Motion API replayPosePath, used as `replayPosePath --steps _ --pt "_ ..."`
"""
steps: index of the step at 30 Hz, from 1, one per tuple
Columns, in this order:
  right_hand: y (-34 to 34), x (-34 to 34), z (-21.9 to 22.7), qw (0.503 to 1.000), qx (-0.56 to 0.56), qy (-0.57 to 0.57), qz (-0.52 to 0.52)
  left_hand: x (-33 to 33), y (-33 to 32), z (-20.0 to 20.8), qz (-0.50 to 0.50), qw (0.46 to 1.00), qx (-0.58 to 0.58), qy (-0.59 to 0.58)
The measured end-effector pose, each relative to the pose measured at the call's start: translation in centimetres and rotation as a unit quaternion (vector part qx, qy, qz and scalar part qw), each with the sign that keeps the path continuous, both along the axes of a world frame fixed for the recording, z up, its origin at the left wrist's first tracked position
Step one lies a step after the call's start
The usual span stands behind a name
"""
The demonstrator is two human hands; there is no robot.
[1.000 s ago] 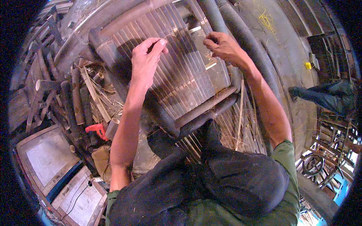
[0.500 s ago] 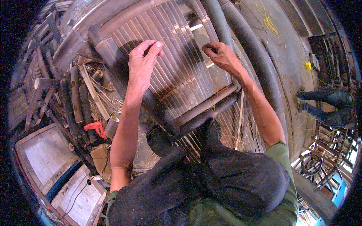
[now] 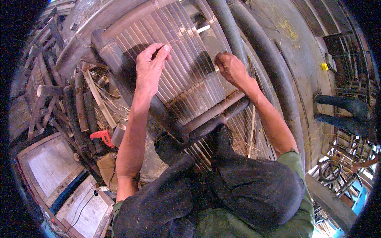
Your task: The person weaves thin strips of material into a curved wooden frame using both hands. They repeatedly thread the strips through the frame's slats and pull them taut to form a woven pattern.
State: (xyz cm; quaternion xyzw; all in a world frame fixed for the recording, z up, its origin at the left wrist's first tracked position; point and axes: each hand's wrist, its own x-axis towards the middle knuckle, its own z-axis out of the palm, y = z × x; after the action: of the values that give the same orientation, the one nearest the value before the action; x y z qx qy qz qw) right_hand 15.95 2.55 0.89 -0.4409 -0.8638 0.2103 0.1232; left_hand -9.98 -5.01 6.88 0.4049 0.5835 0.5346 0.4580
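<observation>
In front of me leans a panel of narrow bamboo slats (image 3: 190, 93), set in a frame of thick dark bamboo poles (image 3: 229, 25). Over the panel's left half, my left hand (image 3: 151, 67) pinches a thin, light-coloured strand (image 3: 174, 41) between thumb and forefinger; the strand curls out above the slats. My right hand (image 3: 232, 69) hovers at the panel's right side with its fingers closed and curled inward. Whatever they hold, if anything, is too small to make out. A short white rod (image 3: 203, 29) sticks out from the slats beyond my right hand.
Cut bamboo poles (image 3: 81, 101) lie piled at the left, near a red power tool (image 3: 101, 137). White framed panels (image 3: 53, 164) stand at the lower left. Yellow cord (image 3: 287, 29) lies on the floor at the far right, where another person's legs (image 3: 343, 109) show.
My right hand has come a little nearer to me, and its fingers have curled in more. My left hand keeps its pinch in nearly the same place.
</observation>
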Motion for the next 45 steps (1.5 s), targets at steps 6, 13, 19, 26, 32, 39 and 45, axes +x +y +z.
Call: replayPosePath --steps 6,13,19,26,32,39,45 --pt "-1.8 0.2 2.9 0.994 -0.08 0.075 -0.018 0.3 0.2 0.1 0.019 1.0 0.0 0.009" --pt "-4.2 -2.7 6.1 0.99 -0.068 0.116 -0.05 2.5 2.0 0.8 0.011 0.992 0.053 0.118" --pt "-4.6 -3.9 7.6 0.984 -0.107 0.13 -0.062 4.4 4.1 -0.9 -0.005 0.954 0.164 0.251" --pt "-4.0 -4.9 8.6 0.987 -0.096 0.119 -0.043 4.6 3.6 -2.0 -0.071 0.899 0.286 0.323" --pt "-3.3 -5.7 9.5 0.987 -0.104 0.121 -0.01 3.8 3.5 -2.6 -0.09 0.865 0.327 0.369" --pt "1.1 -6.1 10.1 0.954 -0.04 0.274 -0.119 2.8 3.6 -2.1 -0.032 0.911 0.266 0.313" --pt "2.6 -8.0 5.6 0.958 -0.119 0.251 -0.068 2.6 3.1 -1.6 -0.042 0.906 0.23 0.351"
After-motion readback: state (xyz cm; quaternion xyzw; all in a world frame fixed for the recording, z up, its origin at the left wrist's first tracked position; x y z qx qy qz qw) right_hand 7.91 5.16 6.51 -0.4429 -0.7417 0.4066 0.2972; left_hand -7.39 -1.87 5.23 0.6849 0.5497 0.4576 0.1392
